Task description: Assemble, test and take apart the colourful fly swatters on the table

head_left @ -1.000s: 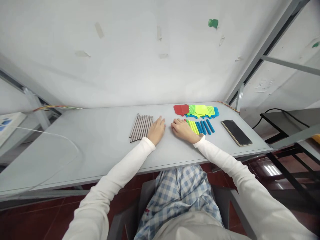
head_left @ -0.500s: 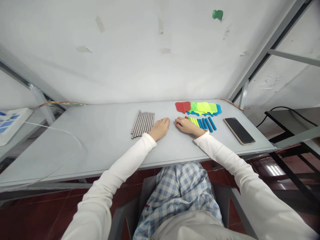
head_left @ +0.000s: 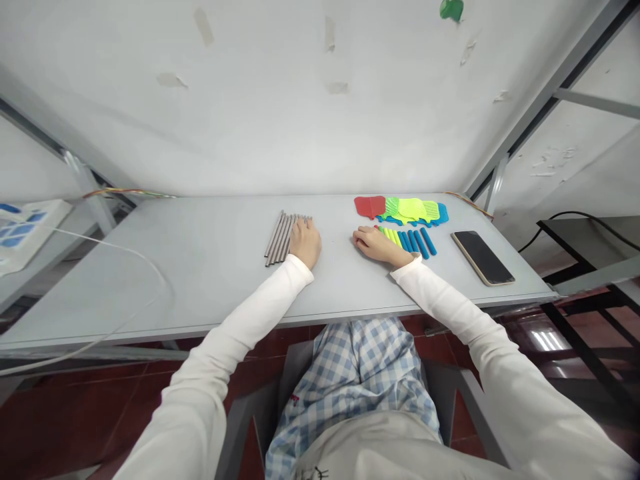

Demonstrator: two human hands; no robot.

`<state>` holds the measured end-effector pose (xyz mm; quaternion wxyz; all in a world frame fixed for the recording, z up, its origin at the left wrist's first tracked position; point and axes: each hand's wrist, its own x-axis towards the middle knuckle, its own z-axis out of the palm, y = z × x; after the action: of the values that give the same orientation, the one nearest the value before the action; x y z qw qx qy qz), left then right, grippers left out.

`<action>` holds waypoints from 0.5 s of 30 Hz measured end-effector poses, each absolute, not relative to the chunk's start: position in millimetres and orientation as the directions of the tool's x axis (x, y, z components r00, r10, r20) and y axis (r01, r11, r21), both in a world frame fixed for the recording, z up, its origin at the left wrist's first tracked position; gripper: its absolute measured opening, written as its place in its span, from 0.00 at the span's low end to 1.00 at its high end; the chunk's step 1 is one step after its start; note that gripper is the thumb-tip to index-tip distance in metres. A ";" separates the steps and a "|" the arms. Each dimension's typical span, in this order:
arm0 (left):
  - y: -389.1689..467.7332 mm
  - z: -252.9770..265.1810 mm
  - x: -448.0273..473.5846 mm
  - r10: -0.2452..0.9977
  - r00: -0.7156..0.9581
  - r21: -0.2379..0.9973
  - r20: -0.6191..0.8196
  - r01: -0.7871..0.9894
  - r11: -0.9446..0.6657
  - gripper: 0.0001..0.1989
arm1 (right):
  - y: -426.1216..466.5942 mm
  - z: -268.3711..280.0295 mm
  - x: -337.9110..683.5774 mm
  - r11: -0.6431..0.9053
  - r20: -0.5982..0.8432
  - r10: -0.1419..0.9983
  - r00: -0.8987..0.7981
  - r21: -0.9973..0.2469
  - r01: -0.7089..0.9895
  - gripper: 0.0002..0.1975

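Note:
My left hand (head_left: 305,243) lies over the right side of a row of slim silver metal rods (head_left: 278,238), its fingers bent down onto them. The fingertips and the rods beneath are partly hidden. On the table to the right, my right hand (head_left: 376,244) rests with its fingers curled and nothing visible in them. It covers part of a row of short foam-like sticks (head_left: 411,241), green, yellow and blue, with a bit of red at the left end. Behind the sticks lie flat, overlapping red, green, yellow and blue mesh-patterned pieces (head_left: 411,209).
A phone (head_left: 483,258) lies at the right of the grey table (head_left: 210,300). A white cable (head_left: 145,257) loops over the left side. Coloured wires (head_left: 127,191) run along the back corners, below a white wall (head_left: 260,133). Metal frame posts stand at both sides.
My left hand has moved left and slightly away from me, onto the metal rods. My right hand stays beside the coloured sticks. The whole view has shifted slightly.

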<state>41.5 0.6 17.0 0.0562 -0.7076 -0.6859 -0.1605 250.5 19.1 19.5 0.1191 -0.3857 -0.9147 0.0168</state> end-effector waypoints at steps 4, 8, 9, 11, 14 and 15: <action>3.6 14.0 36.3 0.952 0.012 0.171 0.305 0.983 -0.067 0.18 | 19.8 18.2 250.8 0.684 0.222 0.722 -0.655 -0.084 0.725 0.12; 8.2 14.3 32.7 0.955 0.047 0.162 0.294 0.982 -0.098 0.17 | 21.4 17.6 250.7 0.643 0.256 0.746 -0.614 -0.042 0.764 0.13; 9.5 13.8 32.2 0.955 0.061 0.159 0.291 0.981 -0.112 0.17 | 21.5 17.8 250.6 0.632 0.266 0.752 -0.603 -0.033 0.774 0.13; 12.0 12.0 31.8 0.951 0.086 0.171 0.296 0.975 -0.141 0.16 | 21.3 18.7 250.8 0.610 0.283 0.764 -0.581 -0.020 0.792 0.13; 13.5 9.5 33.1 0.943 0.100 0.221 0.319 0.959 -0.177 0.16 | 20.4 20.6 251.6 0.585 0.303 0.774 -0.557 -0.003 0.811 0.14; 13.1 9.5 33.9 0.941 0.101 0.231 0.322 0.956 -0.181 0.16 | 20.2 21.2 252.1 0.578 0.309 0.776 -0.550 -0.001 0.816 0.14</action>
<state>33.9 13.1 9.5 0.0182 -0.7416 -0.6396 -0.2015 252.1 20.2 21.2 0.1394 -0.4536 -0.8773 -0.0712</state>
